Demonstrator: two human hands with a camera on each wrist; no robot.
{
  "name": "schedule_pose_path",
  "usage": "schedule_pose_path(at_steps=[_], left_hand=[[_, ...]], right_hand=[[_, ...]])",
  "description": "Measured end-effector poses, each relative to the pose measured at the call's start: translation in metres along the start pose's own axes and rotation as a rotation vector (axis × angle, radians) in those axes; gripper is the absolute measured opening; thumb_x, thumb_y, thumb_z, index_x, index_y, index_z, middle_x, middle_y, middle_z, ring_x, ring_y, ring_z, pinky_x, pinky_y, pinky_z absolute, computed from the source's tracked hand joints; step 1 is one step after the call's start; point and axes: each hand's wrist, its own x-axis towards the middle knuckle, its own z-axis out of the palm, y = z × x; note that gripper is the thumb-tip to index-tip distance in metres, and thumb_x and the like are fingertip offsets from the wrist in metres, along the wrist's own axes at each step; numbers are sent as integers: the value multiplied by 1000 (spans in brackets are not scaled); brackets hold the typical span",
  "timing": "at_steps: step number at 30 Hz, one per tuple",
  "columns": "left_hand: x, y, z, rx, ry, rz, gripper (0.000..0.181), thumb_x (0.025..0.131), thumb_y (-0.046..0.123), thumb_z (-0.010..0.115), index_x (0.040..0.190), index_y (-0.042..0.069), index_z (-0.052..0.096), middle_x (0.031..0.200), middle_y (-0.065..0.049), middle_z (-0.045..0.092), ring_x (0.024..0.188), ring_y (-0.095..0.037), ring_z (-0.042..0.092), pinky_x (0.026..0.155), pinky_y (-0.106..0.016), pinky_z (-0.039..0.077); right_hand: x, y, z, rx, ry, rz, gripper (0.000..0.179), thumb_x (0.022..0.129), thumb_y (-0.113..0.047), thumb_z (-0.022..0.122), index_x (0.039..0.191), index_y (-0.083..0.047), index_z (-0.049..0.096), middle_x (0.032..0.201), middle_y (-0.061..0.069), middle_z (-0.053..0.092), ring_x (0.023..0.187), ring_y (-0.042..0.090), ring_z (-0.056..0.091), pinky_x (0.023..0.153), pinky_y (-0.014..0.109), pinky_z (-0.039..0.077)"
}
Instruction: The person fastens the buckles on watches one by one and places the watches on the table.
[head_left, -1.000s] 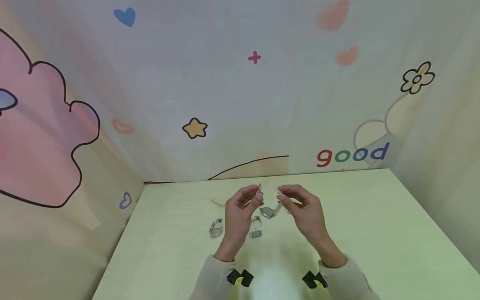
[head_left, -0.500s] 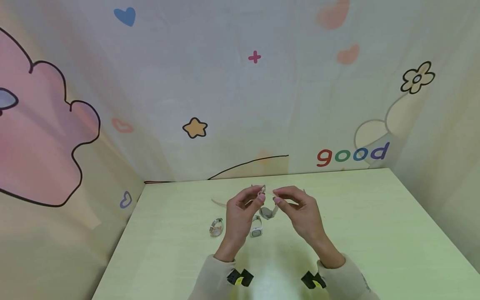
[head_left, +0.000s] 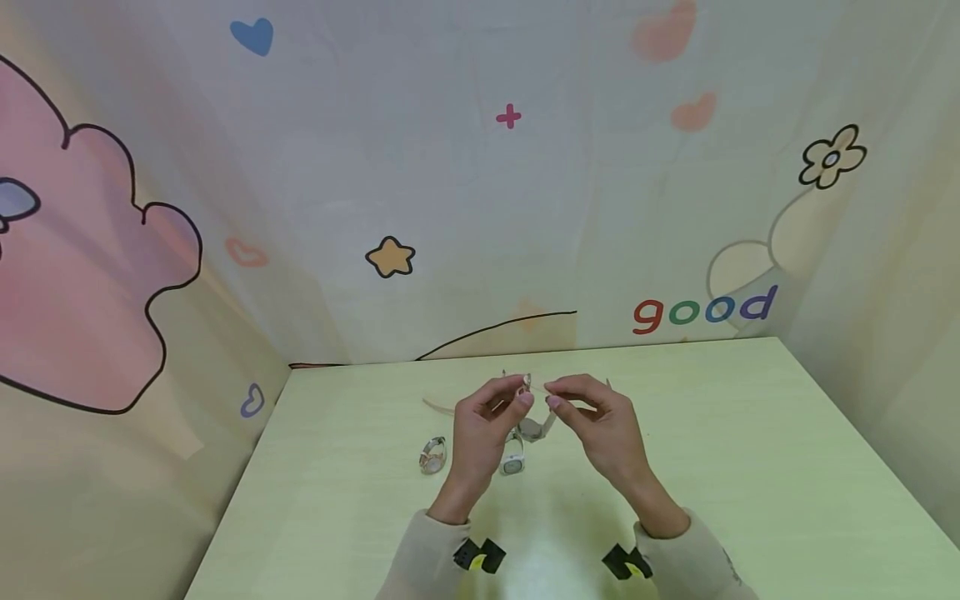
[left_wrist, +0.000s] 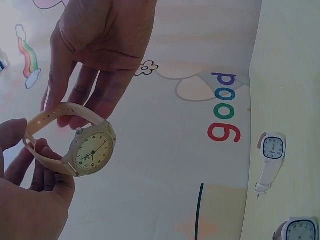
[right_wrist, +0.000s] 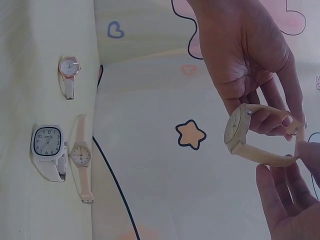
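A cream wristwatch [head_left: 531, 430] hangs in the air between both hands, its strap bent into a loop. My left hand [head_left: 482, 427] pinches the buckle end of the strap. My right hand [head_left: 606, 425] pinches the other strap end close beside it. The left wrist view shows the round dial [left_wrist: 94, 152] and the strap holes, with the two strap ends overlapping near the left thumb. From the right wrist view the buckle [right_wrist: 294, 129] sits among the fingers, and the watch case [right_wrist: 237, 129] is seen from the side.
On the table [head_left: 315, 517] lie a rose-gold-rimmed watch [head_left: 432, 457], a white square watch [head_left: 512, 463] and a watch with a pale pink strap [right_wrist: 81, 154]. Another white square watch [left_wrist: 273, 147] lies farther right. A printed cloth backdrop [head_left: 480, 183] rises behind the table.
My right hand has moved slightly left, bringing the two strap ends closer together. The strap now bends more tightly into a loop, and the buckle end has tilted rightward.
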Motion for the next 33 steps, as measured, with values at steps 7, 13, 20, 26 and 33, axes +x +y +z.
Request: schedule_pose_path(at_steps=[7,13,20,26,33], left_hand=[[0,0,1,6,10,-5,24,91,16,71,112,5,71,103,-4,69,95,-9,63,92,-26,53],[-2,-1,2,3,-27,-20,21,90,16,72,108,5,72,96,6,66,87,-9,60,77,-21,52],[-3,-3,3,7,-51,-34,22,92,20,70,111,7,71,102,3,69,96,-13,66,83,-25,55],[-3,-2,3,17,-36,-41,24,93,22,69,113,8,71,99,-4,70,90,-11,67,80,-25,56],[-3,-3,4,14,10,-24,21,95,24,66,110,10,71,96,-8,68,84,-8,62,72,-20,51]], right_hand=[[-1,1,1,29,-23,-25,19,91,-6,68,110,-6,73,105,14,69,99,2,61,84,20,55],[-1,0,2,66,-32,-40,20,91,-4,68,109,-4,73,104,12,69,101,4,62,83,22,57],[-1,-1,3,56,-25,-47,19,89,-5,69,108,-5,73,103,11,70,99,2,63,83,20,56],[-2,0,3,36,-33,-65,18,90,-4,69,107,-6,73,102,11,70,99,3,64,84,20,56],[-5,6,6,36,-77,-32,25,89,-7,71,114,-8,68,106,11,71,96,5,67,87,21,55]])
